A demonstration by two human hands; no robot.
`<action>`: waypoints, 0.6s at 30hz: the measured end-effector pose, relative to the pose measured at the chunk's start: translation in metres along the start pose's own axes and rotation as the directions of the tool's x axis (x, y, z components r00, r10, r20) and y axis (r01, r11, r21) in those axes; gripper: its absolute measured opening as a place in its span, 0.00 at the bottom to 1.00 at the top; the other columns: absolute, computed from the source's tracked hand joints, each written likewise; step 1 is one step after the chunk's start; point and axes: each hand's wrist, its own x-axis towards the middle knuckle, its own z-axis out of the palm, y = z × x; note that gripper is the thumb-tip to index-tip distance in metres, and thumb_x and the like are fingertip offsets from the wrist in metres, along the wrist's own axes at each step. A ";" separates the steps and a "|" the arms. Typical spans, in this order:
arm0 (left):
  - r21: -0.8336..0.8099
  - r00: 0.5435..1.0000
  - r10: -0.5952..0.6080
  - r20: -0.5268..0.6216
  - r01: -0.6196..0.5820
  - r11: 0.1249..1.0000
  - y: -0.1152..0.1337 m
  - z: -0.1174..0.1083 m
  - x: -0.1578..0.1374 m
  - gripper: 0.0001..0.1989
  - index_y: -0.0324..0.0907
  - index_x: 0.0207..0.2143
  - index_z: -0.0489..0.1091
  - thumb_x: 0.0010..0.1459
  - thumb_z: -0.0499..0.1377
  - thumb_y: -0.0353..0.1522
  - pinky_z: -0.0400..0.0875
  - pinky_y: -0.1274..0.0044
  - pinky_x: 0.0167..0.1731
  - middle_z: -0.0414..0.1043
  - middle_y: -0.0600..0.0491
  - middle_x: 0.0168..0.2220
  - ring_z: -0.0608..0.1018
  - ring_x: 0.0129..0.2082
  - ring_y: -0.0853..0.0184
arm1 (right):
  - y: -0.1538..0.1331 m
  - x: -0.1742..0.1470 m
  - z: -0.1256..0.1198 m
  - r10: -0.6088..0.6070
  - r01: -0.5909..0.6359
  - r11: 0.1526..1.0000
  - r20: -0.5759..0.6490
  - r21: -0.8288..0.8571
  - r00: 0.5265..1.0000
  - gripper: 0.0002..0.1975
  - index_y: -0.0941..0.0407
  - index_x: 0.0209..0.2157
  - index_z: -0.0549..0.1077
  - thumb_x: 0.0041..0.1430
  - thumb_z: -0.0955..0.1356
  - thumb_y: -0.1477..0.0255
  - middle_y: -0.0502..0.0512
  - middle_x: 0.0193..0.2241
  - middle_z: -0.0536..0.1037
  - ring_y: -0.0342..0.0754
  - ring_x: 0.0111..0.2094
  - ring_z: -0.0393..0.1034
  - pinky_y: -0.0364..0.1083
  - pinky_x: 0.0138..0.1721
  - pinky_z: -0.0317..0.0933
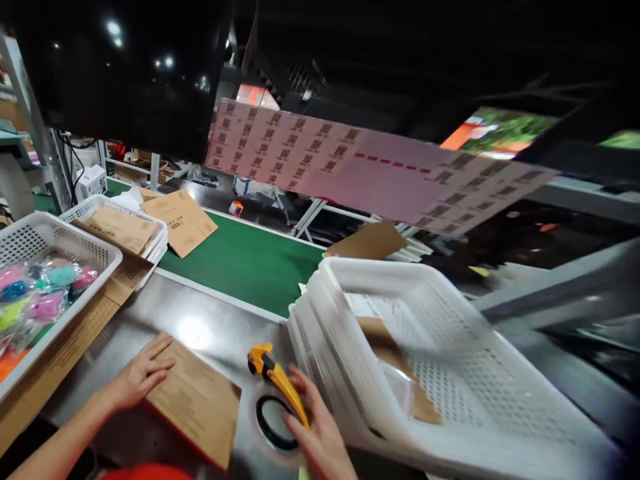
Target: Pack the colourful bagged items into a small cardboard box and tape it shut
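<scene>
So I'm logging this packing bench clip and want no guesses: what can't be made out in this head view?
- Print on the pink label sheet: motion blur.
- Contents of the stacked white baskets: blurred; only a brown piece shows.
- Right hand: cut by the bottom edge, so its grip on the yellow cutter is unclear.
- Print on the flat carton under the left hand: too small.
- Bagged items in the left basket: blurred.

steel bench carries a flat cardboard box, yellow cutter, tape ring, white baskets.
</scene>
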 end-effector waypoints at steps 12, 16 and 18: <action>-0.114 0.966 -0.161 -0.203 0.139 0.984 0.029 0.011 -0.003 0.19 0.51 0.53 0.87 0.71 0.59 0.44 0.63 0.43 0.73 0.71 0.43 0.72 0.70 0.74 0.43 | -0.078 -0.021 0.054 -0.724 0.780 0.596 0.294 -0.189 0.624 0.41 0.40 0.71 0.71 0.57 0.67 0.79 0.60 0.67 0.77 0.60 0.59 0.80 0.55 0.53 0.80; -0.643 0.770 -0.608 -0.196 0.366 0.672 0.072 0.026 -0.001 0.34 0.41 0.50 0.85 0.66 0.57 0.60 0.84 0.57 0.49 0.84 0.36 0.53 0.86 0.51 0.47 | -0.060 -0.018 0.050 -0.737 0.791 0.591 0.292 -0.160 0.610 0.40 0.40 0.73 0.69 0.60 0.68 0.79 0.63 0.66 0.77 0.63 0.59 0.80 0.55 0.52 0.80; -0.838 0.720 -0.668 0.187 0.472 0.274 0.094 0.034 0.003 0.39 0.40 0.44 0.83 0.59 0.59 0.66 0.82 0.65 0.35 0.85 0.40 0.41 0.86 0.37 0.53 | -0.050 -0.018 0.052 -0.725 0.779 0.607 0.292 -0.159 0.624 0.39 0.39 0.73 0.69 0.62 0.68 0.77 0.63 0.66 0.77 0.65 0.59 0.81 0.58 0.52 0.81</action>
